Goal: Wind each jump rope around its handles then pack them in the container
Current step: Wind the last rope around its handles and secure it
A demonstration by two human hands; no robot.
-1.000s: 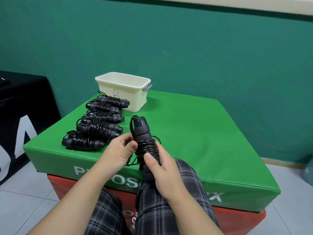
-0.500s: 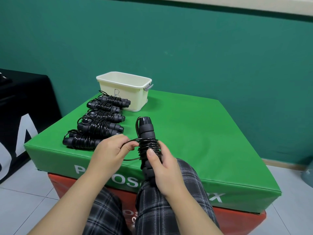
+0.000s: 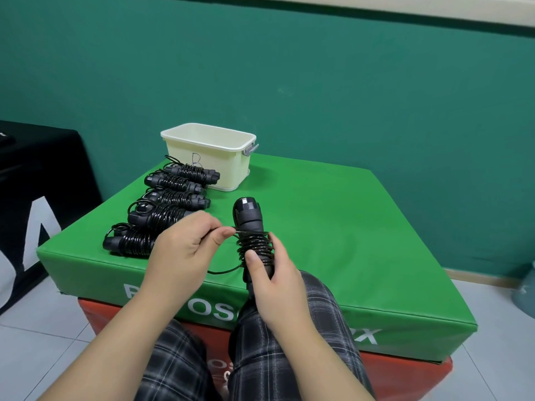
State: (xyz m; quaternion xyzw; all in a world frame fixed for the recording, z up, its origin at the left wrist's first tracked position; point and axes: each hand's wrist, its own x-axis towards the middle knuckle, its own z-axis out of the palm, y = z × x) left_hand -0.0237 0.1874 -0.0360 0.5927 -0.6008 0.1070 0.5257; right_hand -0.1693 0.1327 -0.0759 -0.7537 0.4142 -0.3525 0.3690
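My right hand (image 3: 273,280) grips the black jump rope handles (image 3: 249,219), held upright over the near edge of the green mat, with rope coils (image 3: 254,246) wound round their middle. My left hand (image 3: 185,250) pinches the loose rope end just left of the coils; a short loop of rope hangs below. Several wound black jump ropes (image 3: 162,215) lie in a row on the left part of the mat. The cream plastic container (image 3: 231,172) stands at the far end of that row, open at the top; its inside is hidden.
The green padded mat (image 3: 347,241) lies on a red box (image 3: 405,377). A black draped table (image 3: 37,183) stands to the left. My legs in plaid trousers (image 3: 260,357) are below the hands. A teal wall stands behind.
My left hand has drawn the rope end round the handles and now pinches it higher, level with the top coil. The handles have tilted slightly more upright.
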